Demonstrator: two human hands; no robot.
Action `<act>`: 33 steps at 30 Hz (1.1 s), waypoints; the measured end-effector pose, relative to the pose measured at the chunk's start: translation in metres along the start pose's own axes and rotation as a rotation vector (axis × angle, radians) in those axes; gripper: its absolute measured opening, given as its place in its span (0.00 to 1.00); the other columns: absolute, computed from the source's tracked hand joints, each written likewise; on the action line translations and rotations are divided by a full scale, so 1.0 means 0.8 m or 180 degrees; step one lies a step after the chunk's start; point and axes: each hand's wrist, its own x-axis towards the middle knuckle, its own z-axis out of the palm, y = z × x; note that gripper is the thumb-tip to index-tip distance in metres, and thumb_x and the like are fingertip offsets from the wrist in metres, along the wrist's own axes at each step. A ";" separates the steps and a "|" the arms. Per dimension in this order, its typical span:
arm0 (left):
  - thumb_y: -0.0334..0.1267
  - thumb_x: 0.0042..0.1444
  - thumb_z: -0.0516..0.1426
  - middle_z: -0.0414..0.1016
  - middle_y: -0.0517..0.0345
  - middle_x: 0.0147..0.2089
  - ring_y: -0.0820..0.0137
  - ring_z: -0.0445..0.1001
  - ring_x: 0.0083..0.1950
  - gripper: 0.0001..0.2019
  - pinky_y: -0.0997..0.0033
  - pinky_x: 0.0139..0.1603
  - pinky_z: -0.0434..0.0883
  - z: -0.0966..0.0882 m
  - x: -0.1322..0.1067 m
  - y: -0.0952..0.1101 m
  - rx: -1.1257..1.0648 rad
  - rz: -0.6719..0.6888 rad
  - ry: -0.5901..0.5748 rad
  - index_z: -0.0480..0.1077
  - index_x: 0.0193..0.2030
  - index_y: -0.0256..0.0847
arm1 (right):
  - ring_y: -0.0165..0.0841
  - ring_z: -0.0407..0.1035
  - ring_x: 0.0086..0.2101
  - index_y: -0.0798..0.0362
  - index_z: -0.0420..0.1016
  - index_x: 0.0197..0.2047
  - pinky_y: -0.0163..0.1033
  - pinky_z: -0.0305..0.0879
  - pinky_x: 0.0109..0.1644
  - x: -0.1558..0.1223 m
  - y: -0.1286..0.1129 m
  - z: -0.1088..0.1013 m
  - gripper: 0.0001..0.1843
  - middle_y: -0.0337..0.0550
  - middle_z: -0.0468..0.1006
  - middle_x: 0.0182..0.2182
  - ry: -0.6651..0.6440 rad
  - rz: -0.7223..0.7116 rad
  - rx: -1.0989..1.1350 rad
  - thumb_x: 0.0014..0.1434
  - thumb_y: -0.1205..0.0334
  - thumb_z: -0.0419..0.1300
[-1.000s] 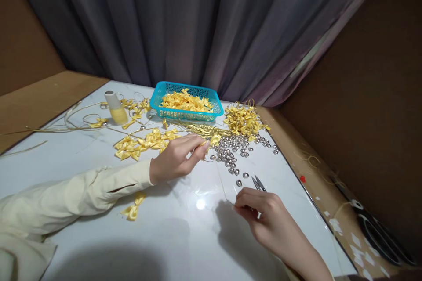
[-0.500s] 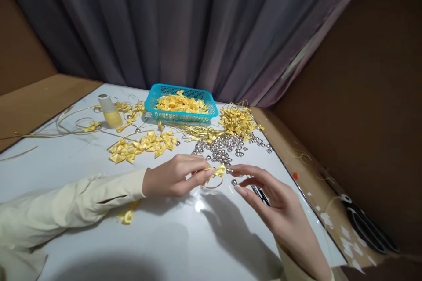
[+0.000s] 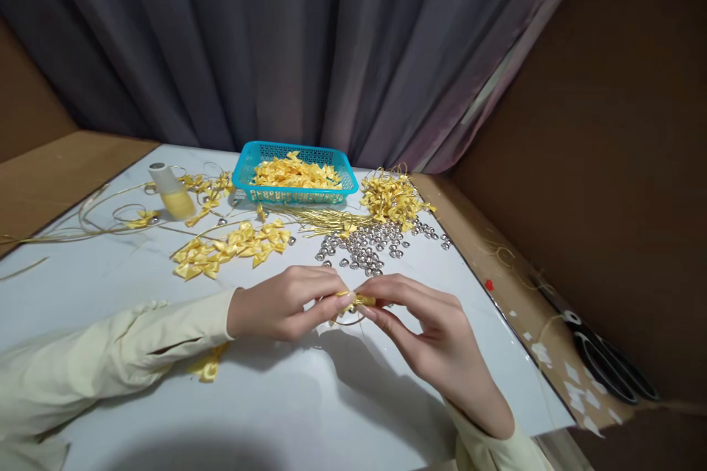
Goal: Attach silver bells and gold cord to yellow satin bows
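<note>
Left hand (image 3: 292, 302) and right hand (image 3: 428, 320) pinch a bow (image 3: 365, 301); table edge (image 3: 519, 343) well apart.

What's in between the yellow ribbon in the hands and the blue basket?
Some silver beads, then a bundle of thin gold cords, lie between the yellow ribbon and the blue basket, as the head view shows.

Bright Centre, Dim Surroundings

The bench (image 3: 121, 272) is lit from above; soft shadows (image 3: 375, 383) are thrown beneath the hands (image 3: 423, 316) and along its near edge. The curtain (image 3: 276, 37) and the wall (image 3: 602, 125) past its right edge are dimly lit. Fine detail is blurred.
</note>
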 end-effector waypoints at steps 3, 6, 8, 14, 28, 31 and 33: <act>0.32 0.65 0.44 0.66 0.57 0.25 0.73 0.65 0.27 0.14 0.75 0.31 0.64 -0.001 0.000 0.000 0.0014 -0.0010 -0.0013 0.63 0.29 0.37 | 0.31 0.72 0.34 0.53 0.76 0.38 0.36 0.69 0.38 0.001 0.000 0.000 0.09 0.42 0.78 0.33 0.0016 0.0000 0.0061 0.57 0.74 0.59; 0.32 0.64 0.44 0.66 0.57 0.25 0.73 0.64 0.27 0.15 0.76 0.31 0.64 -0.001 0.001 0.000 0.0006 -0.0147 -0.0060 0.63 0.27 0.37 | 0.32 0.73 0.34 0.53 0.76 0.38 0.36 0.70 0.38 0.000 0.002 0.001 0.09 0.43 0.79 0.33 0.0029 -0.0006 0.0098 0.57 0.74 0.59; 0.32 0.64 0.45 0.66 0.58 0.25 0.74 0.65 0.27 0.15 0.76 0.31 0.64 -0.001 0.001 0.000 -0.0048 -0.0249 -0.0124 0.63 0.27 0.37 | 0.32 0.73 0.34 0.53 0.77 0.38 0.36 0.70 0.38 0.000 0.003 0.001 0.09 0.43 0.79 0.33 0.0050 -0.0016 0.0113 0.57 0.74 0.58; 0.33 0.64 0.45 0.67 0.60 0.24 0.75 0.66 0.26 0.14 0.77 0.30 0.64 0.000 -0.001 0.000 -0.0030 -0.0429 -0.0054 0.64 0.27 0.38 | 0.32 0.73 0.33 0.52 0.76 0.37 0.38 0.71 0.39 0.001 0.007 0.002 0.04 0.43 0.79 0.33 0.0101 0.0673 0.0615 0.57 0.67 0.61; 0.30 0.62 0.48 0.65 0.61 0.25 0.75 0.65 0.26 0.13 0.76 0.28 0.62 0.009 -0.004 -0.009 0.0367 -0.0471 0.0687 0.64 0.27 0.38 | 0.26 0.60 0.22 0.55 0.72 0.29 0.32 0.55 0.28 -0.031 -0.001 0.028 0.16 0.38 0.74 0.21 -0.0384 0.2131 0.1453 0.62 0.53 0.54; 0.30 0.62 0.48 0.65 0.62 0.24 0.75 0.65 0.25 0.12 0.77 0.28 0.63 0.010 -0.005 -0.010 0.0412 -0.0510 0.0724 0.64 0.27 0.38 | 0.27 0.65 0.25 0.54 0.71 0.29 0.32 0.58 0.31 -0.032 -0.007 0.026 0.16 0.38 0.74 0.22 -0.0416 0.1911 0.1137 0.64 0.55 0.52; 0.31 0.62 0.48 0.65 0.62 0.24 0.76 0.65 0.25 0.13 0.77 0.28 0.63 0.009 -0.005 -0.010 0.0399 -0.0563 0.0715 0.64 0.26 0.38 | 0.27 0.65 0.24 0.53 0.69 0.38 0.32 0.59 0.30 -0.032 -0.007 0.028 0.10 0.37 0.74 0.22 -0.0406 0.1833 0.1048 0.63 0.56 0.52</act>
